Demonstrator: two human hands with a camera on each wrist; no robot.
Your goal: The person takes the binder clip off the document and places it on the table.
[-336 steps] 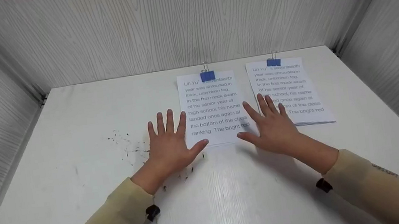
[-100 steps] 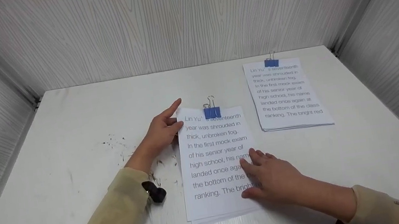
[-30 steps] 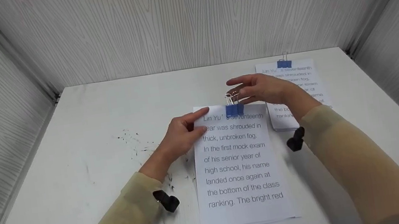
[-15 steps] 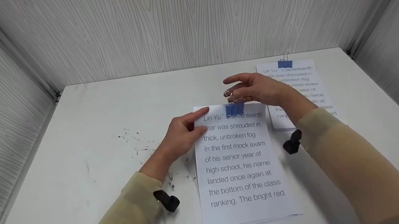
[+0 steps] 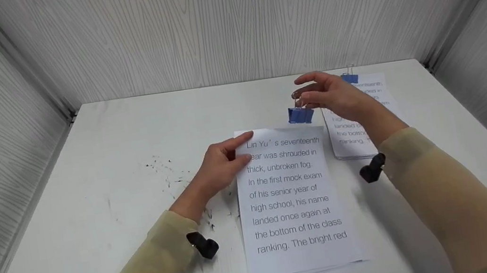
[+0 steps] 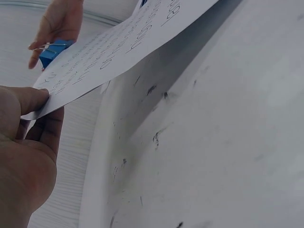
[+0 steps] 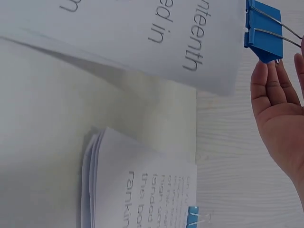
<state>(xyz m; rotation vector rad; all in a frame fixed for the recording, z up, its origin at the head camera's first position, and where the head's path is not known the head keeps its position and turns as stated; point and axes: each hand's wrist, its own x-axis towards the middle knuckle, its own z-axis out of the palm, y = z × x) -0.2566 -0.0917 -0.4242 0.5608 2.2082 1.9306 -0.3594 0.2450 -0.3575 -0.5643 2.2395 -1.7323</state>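
Observation:
A stack of printed sheets [image 5: 293, 205] lies in front of me, its top edge raised off the table. My left hand [image 5: 221, 163] pinches its upper left corner; the left wrist view shows the thumb on top of the paper [image 6: 109, 52] and fingers beneath. Just beyond the top edge, my right hand [image 5: 338, 97] grips a blue binder clip [image 5: 300, 115] by its wire handles. In the right wrist view the clip [image 7: 266, 33] hangs apart from the sheets, with a small gap between them.
A second printed stack [image 5: 348, 136] lies at the back right, partly covered by the right hand, with its own blue binder clip [image 5: 349, 78] on its top edge. Dark marks spot the white table [image 5: 135, 247] left of the sheets. Wood-grain panels [image 5: 228, 24] enclose the table.
The front stack was drawn nearer earlier. Over the last second, the right hand has taken hold of its binder clip and pulled it off, up and to the right. The left hand stays on the corner.

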